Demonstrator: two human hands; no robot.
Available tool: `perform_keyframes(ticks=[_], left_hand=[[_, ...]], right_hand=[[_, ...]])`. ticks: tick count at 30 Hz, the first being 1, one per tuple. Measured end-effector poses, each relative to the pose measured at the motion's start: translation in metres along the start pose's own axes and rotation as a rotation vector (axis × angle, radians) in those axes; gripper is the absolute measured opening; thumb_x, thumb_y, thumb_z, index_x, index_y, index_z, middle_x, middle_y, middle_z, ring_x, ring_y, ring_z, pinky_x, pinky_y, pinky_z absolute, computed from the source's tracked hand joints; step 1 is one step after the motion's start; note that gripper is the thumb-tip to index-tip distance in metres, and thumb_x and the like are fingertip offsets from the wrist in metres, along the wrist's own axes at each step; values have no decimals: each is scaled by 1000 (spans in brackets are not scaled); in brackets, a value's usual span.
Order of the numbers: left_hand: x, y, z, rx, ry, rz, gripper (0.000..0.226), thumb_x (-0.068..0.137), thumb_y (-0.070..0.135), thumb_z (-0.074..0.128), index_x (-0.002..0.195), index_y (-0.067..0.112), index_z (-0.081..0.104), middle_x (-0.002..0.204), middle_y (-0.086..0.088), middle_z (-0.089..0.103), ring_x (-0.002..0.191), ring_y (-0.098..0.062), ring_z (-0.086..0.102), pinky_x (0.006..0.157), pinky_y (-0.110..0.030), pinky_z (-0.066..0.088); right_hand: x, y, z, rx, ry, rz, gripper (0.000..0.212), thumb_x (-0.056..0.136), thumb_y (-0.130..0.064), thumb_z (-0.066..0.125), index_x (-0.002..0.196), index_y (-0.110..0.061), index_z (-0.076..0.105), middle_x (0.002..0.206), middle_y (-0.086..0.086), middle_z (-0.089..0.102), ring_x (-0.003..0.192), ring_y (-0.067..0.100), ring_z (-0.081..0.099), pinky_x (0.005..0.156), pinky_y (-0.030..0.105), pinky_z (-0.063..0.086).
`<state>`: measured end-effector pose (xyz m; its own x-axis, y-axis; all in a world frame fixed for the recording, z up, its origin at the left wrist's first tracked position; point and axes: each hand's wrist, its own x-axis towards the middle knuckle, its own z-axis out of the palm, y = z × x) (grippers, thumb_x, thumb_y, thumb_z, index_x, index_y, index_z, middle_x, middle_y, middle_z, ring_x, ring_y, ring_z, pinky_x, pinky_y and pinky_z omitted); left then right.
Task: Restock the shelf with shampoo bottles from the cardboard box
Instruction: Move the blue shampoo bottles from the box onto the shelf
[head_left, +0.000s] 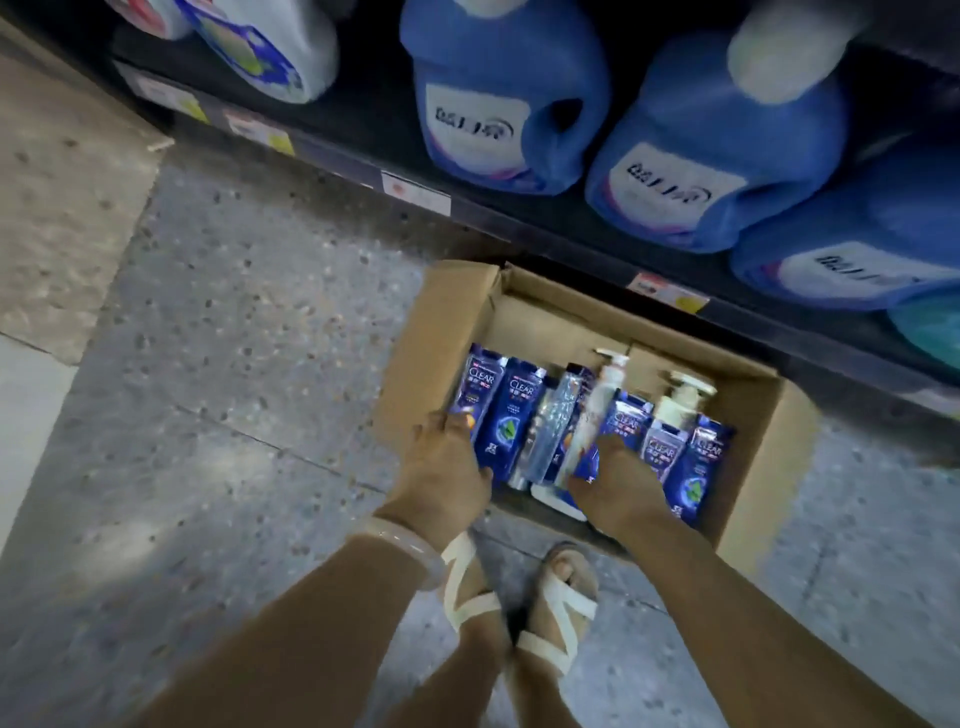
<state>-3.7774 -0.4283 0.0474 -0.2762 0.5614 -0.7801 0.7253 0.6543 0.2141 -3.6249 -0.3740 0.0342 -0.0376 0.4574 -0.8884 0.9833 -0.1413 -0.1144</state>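
Note:
An open cardboard box (748, 457) sits on the floor in front of the shelf. Inside lie several dark blue CLEAR shampoo bottles (511, 415), a clear bottle (556, 421) and two white pump bottles (605, 395). My left hand (447, 467) reaches into the box's left side and its fingers curl round the leftmost blue bottle (475, 387). My right hand (618, 483) is down in the middle of the box, fingers among the bottles beside a blue one (621, 421); what it holds is hidden.
A dark shelf edge (519, 218) with price tags runs diagonally above the box. Large blue detergent jugs (498, 93) stand on it. My two sandalled feet (519, 603) stand on the speckled floor right in front of the box.

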Motion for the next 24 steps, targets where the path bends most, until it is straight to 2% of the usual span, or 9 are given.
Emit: perform_keyframes(ticks=[3, 6, 11, 13, 15, 17, 19, 21, 24], left_hand=[[39, 1, 29, 4, 14, -16, 57, 85, 23, 62, 132, 2, 38, 136, -16, 40, 124, -31, 39, 105, -33, 33], [66, 3, 58, 35, 39, -52, 71, 88, 25, 57, 142, -1, 19, 149, -18, 25, 137, -31, 25, 114, -33, 21], [88, 5, 91, -37, 112, -220, 88, 87, 25, 59, 146, -1, 0, 152, -18, 16, 140, -30, 18, 115, -35, 19], [95, 6, 96, -93, 165, -290, 83, 87, 25, 60, 146, 2, 7, 150, -17, 18, 137, -31, 19, 113, -36, 23], [101, 3, 100, -163, 204, -302, 69, 86, 25, 60, 141, 7, 23, 143, -16, 27, 132, -31, 24, 108, -36, 27], [103, 0, 106, -209, 203, -265, 60, 85, 27, 62, 135, 12, 33, 134, -16, 34, 125, -31, 31, 102, -36, 33], [104, -3, 111, -235, 207, -228, 62, 82, 31, 64, 134, 15, 34, 128, -17, 40, 118, -33, 39, 95, -39, 38], [107, -6, 112, -249, 202, -207, 66, 78, 34, 67, 133, 15, 35, 123, -16, 45, 114, -35, 44, 91, -40, 40], [111, -13, 107, -355, 161, -223, 70, 71, 35, 73, 127, 8, 42, 123, -16, 47, 116, -34, 43, 96, -38, 38]], right_hand=[[50, -4, 27, 86, -1, -1, 50, 90, -25, 56, 131, -3, 35, 120, 21, 57, 110, 35, 57, 84, 37, 47], [93, -9, 47, 182, 29, 7, 52, 89, -27, 58, 128, -2, 35, 123, 21, 54, 112, 36, 55, 87, 39, 47], [142, -8, 67, 552, 95, 261, 61, 84, -36, 62, 129, -1, 40, 130, 18, 49, 111, 35, 56, 91, 42, 50], [151, -7, 75, 573, 125, 328, 62, 84, -35, 62, 131, -1, 41, 134, 19, 44, 113, 37, 54, 95, 45, 48], [154, -5, 80, 529, 161, 338, 63, 82, -32, 66, 130, -1, 41, 134, 20, 39, 115, 38, 50, 97, 46, 46], [154, -5, 83, 537, 193, 352, 71, 73, -35, 75, 127, -2, 44, 131, 18, 42, 114, 36, 51, 95, 43, 48], [153, -8, 88, 655, 190, 370, 80, 60, -41, 82, 122, -3, 48, 122, 16, 54, 107, 32, 57, 87, 40, 52], [150, -11, 93, 777, 171, 350, 75, 54, -36, 82, 112, -3, 47, 108, 11, 61, 96, 28, 61, 80, 38, 54], [141, -11, 90, 767, 188, 249, 58, 64, -22, 77, 102, -9, 35, 92, 2, 54, 87, 21, 54, 80, 34, 51]])
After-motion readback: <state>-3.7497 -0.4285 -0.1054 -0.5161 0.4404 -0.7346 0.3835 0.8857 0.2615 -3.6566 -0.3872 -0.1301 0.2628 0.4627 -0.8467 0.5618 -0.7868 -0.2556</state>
